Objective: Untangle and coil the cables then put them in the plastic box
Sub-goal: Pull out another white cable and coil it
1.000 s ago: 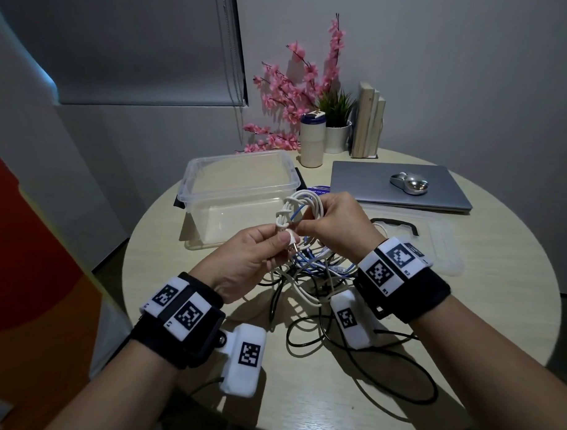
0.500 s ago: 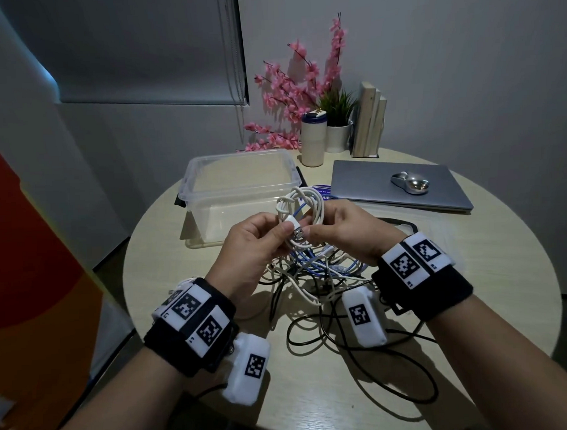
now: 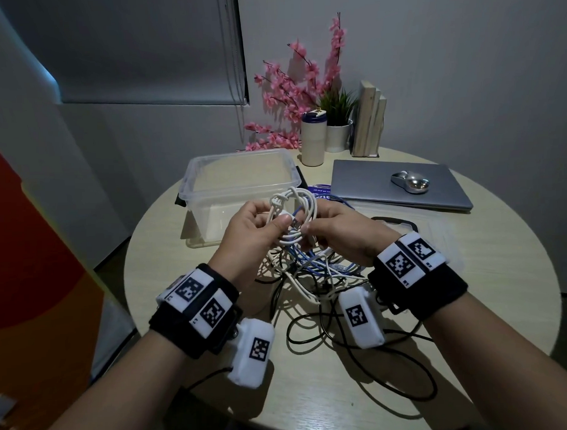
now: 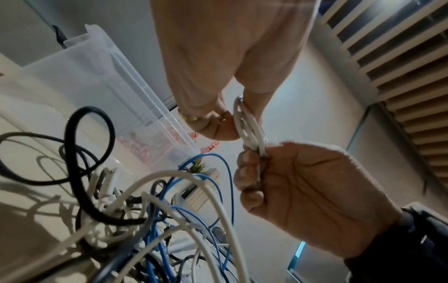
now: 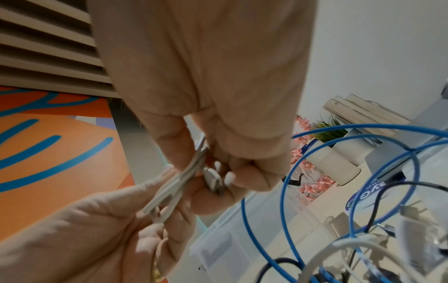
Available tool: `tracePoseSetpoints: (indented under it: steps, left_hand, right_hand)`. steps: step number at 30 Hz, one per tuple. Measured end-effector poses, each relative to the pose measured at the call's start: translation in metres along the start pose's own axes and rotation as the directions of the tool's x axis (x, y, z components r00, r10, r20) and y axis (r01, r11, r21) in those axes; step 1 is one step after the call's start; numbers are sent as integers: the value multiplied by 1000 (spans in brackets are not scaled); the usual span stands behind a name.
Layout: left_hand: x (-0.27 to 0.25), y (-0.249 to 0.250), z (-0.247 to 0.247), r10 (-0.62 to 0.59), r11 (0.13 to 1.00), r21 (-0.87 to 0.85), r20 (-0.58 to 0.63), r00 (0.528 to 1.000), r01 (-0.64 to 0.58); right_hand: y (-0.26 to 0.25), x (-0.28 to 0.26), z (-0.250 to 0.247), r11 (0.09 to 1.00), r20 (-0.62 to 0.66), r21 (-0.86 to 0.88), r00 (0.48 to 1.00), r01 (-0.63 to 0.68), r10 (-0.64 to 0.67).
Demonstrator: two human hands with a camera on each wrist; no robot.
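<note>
Round table [image 3: 471, 304] carries a closed laptop [image 3: 387, 182] at far right. Clear plastic box [image 3: 235, 171] stands open, far left of centre. Tangled cables [image 3: 310, 278] lie near centre beneath the hands. Left hand [image 3: 254, 235] pinches the USB plug [image 3: 290, 221] of a white cable coil [image 3: 294, 201]; right hand [image 3: 340, 232] grips the coil's loops, fingers curled, above the tangle.

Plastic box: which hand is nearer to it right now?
Left. The left hand holds the white cable coil just in front of the plastic box; the right hand sits further right.
</note>
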State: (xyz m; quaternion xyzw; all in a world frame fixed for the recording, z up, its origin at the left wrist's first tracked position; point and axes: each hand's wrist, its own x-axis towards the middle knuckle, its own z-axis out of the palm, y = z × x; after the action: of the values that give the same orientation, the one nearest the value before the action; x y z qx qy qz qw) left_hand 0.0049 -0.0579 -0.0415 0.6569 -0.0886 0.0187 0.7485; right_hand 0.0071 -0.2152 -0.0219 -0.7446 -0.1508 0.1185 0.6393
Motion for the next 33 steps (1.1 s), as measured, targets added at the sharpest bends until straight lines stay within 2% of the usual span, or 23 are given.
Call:
tracePoseSetpoints:
  steps: [4,7,11,13,15,18,20,22,26,29,33]
  left_hand:
    - [4,-1,-4,48,980,197,-23,999,-43]
    - [5,-3,-1,59,922,385,-54,997,-34]
    - [3,-1,2,-61,814,579,7,998,46]
    - [3,-2,-2,-149,825,559,71,986,85]
    - [3,0,-5,-172,878,467,102,980,105]
    - [8,7,-6,-144,969,219,129,981,113]
    - [9,13,-3,-192,981,41,186,964,187]
    - [9,17,-2,-235,964,-85,186,954,254]
    - [7,17,2,-259,961,-51,182,949,272]
    - [4,12,3,-227,973,88,163,960,215]
    - [0,5,4,-159,981,133,144,977,140]
  right_hand:
    - [1,0,1,998,-6,-29,998,59,-59]
    - [0,2,3,995,-57,-77,996,63,-68]
    - [3,6,3,995,-77,-92,996,47,-54]
    - [5,6,1,997,-77,-51,995,52,-56]
    - [4,6,-2,998,-76,-19,995,55,-57]
    - [0,5,-3,998,-32,-27,998,56,-57]
    - [0,4,-2,998,-7,-33,998,58,-59]
    - [1,4,0,997,5,-38,997,74,-74]
    - [4,6,-1,995,-33,-38,995,93,-94]
    - [4,6,0,994,-57,-31,993,102,-104]
    - [4,4,3,995,-24,43,995,94,-93]
